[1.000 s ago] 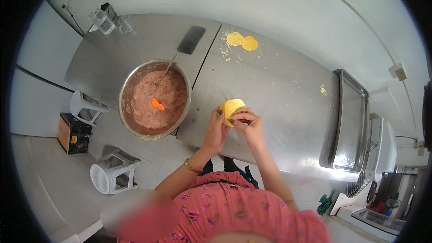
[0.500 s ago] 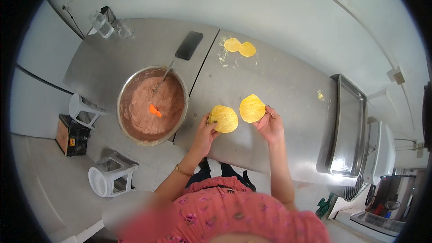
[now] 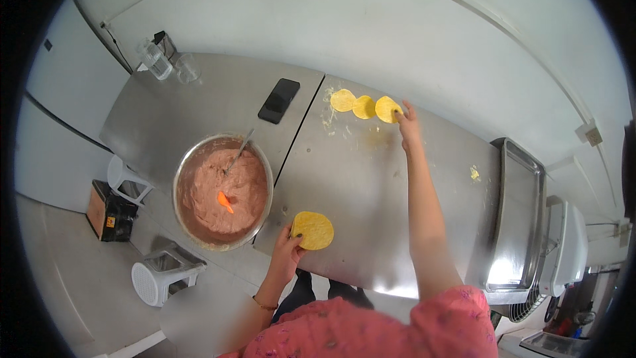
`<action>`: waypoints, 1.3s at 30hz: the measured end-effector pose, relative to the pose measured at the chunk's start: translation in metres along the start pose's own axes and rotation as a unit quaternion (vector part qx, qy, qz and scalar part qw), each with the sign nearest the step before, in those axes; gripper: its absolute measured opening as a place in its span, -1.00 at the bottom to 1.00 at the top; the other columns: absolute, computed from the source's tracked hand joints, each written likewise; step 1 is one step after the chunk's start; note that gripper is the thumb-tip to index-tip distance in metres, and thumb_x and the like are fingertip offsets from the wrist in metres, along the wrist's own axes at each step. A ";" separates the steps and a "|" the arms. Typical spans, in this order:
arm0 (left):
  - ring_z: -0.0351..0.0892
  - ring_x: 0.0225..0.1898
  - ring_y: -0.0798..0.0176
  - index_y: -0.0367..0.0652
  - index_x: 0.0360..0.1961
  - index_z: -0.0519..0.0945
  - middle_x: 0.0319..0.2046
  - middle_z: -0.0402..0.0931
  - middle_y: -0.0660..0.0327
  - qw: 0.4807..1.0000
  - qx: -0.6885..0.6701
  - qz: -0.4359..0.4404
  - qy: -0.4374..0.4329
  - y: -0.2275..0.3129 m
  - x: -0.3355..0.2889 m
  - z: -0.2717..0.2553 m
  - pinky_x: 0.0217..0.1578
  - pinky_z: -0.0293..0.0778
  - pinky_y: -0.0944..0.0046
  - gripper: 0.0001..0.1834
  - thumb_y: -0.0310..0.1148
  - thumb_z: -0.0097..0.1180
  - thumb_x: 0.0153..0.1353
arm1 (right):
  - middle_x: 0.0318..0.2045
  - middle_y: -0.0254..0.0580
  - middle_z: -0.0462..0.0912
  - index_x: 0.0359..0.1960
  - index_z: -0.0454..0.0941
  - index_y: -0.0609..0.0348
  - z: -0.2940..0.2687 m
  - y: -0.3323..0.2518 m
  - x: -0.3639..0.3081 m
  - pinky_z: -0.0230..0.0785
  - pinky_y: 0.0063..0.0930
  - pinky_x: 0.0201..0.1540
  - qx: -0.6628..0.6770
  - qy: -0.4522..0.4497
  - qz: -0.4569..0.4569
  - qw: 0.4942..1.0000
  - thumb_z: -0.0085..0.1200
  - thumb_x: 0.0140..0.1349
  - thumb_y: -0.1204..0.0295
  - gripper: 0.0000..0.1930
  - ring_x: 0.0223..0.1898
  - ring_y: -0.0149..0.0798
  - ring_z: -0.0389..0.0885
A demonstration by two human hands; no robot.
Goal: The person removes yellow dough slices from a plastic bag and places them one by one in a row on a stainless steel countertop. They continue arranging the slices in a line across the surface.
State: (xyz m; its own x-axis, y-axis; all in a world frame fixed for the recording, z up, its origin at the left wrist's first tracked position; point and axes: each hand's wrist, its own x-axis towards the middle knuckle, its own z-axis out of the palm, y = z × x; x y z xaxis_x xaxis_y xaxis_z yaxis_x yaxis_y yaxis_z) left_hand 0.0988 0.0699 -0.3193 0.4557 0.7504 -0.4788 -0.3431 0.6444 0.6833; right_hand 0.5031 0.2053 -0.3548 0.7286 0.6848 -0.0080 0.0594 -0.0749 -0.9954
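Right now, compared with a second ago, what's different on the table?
The right hand has left the left hand's side and reached forward, carrying one yellow disc to the right end of the pair of discs at the far side; its fingers still touch it. The left hand still holds at least one other disc near the table's front edge. The bowl and phone stay put.

Top (image 3: 351, 333): coral-pink fabric w/ sm. scattered purplish floral print
R sleeve (image 3: 456, 303): short, same pink & print, at R end of top
L side of top: blurred patch, detail unclear
Bracelet (image 3: 266, 305): thin, reddish-gold, L wrist, fwd-left of top
Hands: L hand (image 3: 285, 254) & R hand (image 3: 409, 126) bare, dk polish on thumbnails
Trousers (image 3: 303, 293): dk, near-blk navy, just past top's front edge
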 end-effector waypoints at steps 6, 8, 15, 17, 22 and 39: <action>0.41 0.02 0.27 -0.24 0.16 0.20 0.00 0.36 0.17 1.000 -0.004 -0.020 0.020 -0.003 -0.010 0.000 0.00 0.39 0.28 -0.51 -0.51 -0.12 0.17 | 0.13 -0.03 0.35 -0.02 0.50 -0.07 0.002 0.064 0.014 0.10 -0.16 0.22 -0.403 -0.025 -0.183 0.896 0.00 0.13 0.39 -0.67 0.18 -0.06 0.27; 0.42 0.02 0.26 -0.23 0.16 0.20 0.00 0.37 0.16 0.999 -0.002 -0.022 0.030 -0.005 -0.010 0.002 0.00 0.39 0.28 -0.52 -0.51 -0.12 0.17 | 0.14 -0.16 0.36 -0.03 0.51 -0.09 0.006 0.068 0.012 0.08 -0.09 0.22 -0.454 -0.048 -0.170 0.873 -0.02 0.14 0.41 -0.68 0.17 -0.09 0.30; 0.41 0.05 0.21 -0.19 0.15 0.21 0.03 0.35 0.16 0.999 -0.033 -0.022 -0.011 -0.009 -0.005 0.006 0.05 0.36 0.20 -0.53 -0.51 -0.12 0.18 | 0.17 -0.24 0.34 -0.04 0.51 -0.11 0.009 0.077 0.013 0.00 0.05 0.24 -0.442 -0.042 -0.158 0.882 -0.04 0.15 0.43 -0.68 0.20 -0.15 0.28; 0.41 0.05 0.21 -0.19 0.15 0.21 0.02 0.36 0.16 0.999 -0.027 -0.032 -0.001 -0.009 -0.002 0.007 0.05 0.36 0.20 -0.54 -0.50 -0.13 0.19 | 0.15 -0.22 0.36 -0.05 0.52 -0.11 0.008 0.081 0.013 -0.02 0.08 0.24 -0.428 -0.043 -0.172 0.886 -0.04 0.15 0.42 -0.69 0.21 -0.14 0.26; 0.39 0.06 0.23 -0.17 0.15 0.22 0.03 0.36 0.17 0.999 -0.030 -0.037 -0.012 -0.005 -0.001 0.009 0.06 0.35 0.21 -0.57 -0.43 -0.13 0.24 | 0.16 -0.19 0.35 -0.05 0.51 -0.08 0.010 0.080 0.009 -0.01 0.11 0.22 -0.427 -0.029 -0.184 0.885 -0.02 0.13 0.44 -0.68 0.20 -0.05 0.25; 0.39 -0.04 0.39 -0.04 0.08 0.28 -0.05 0.38 0.32 0.985 -0.116 0.015 -0.123 0.010 0.028 0.031 -0.06 0.35 0.34 -0.68 -0.30 -0.18 0.32 | -0.13 -0.16 0.54 -0.30 0.56 0.18 0.028 -0.077 -0.278 0.36 -0.29 -0.04 -0.170 -0.248 -0.279 0.912 0.28 -0.16 0.51 -0.70 -0.09 -0.08 0.48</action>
State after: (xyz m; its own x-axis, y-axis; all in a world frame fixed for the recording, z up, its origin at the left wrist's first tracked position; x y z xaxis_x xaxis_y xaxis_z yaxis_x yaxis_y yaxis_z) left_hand 0.1340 0.0927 -0.3092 0.6180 0.7299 -0.2922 -0.5253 0.6598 0.5373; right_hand 0.2764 0.0413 -0.2783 0.1270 0.9220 0.3657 0.5959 0.2238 -0.7712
